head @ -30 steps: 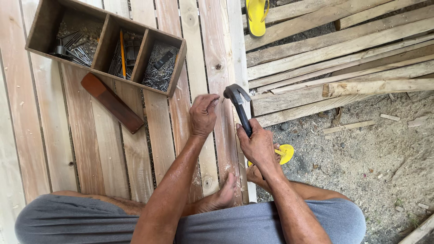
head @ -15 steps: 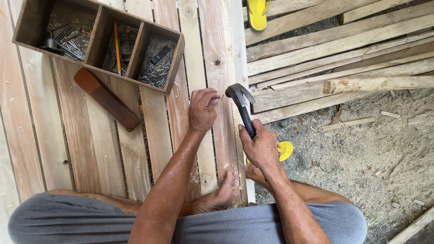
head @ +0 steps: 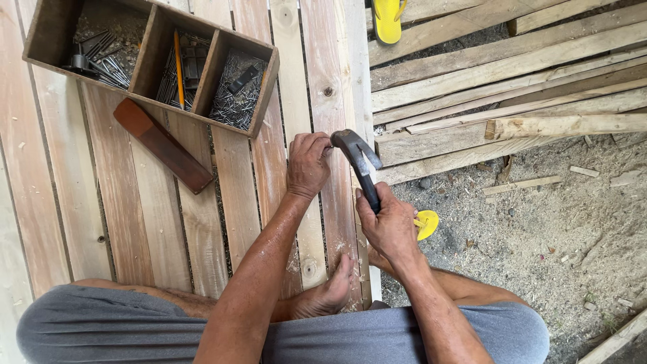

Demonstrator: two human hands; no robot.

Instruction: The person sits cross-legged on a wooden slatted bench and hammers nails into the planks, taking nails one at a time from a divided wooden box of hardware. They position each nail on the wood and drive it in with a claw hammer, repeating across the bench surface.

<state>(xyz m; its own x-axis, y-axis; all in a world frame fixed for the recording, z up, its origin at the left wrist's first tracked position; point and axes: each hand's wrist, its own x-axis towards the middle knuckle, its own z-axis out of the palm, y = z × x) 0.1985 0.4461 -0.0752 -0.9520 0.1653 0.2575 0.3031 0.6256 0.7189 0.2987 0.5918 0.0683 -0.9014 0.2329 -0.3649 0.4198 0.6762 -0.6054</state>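
My right hand (head: 389,226) grips the handle of a dark claw hammer (head: 357,156), whose head hangs just above a pale plank (head: 325,74) near the deck's right edge. My left hand (head: 308,164) is closed with its fingertips pinched right beside the hammer head; a nail seems to be held there, but it is too small to make out. My bare foot (head: 328,294) rests on the same plank, close to my body.
A wooden three-compartment box (head: 149,59) of nails, with a pencil in it, stands at the upper left. A reddish-brown block (head: 162,145) lies below it. Loose planks (head: 512,81) pile up on the right over sandy ground. Yellow sandals lie at the top (head: 387,19) and under my right hand (head: 427,224).
The hammer head has dropped lower and closer to my left hand's fingertips. Both hands stay over the same plank.
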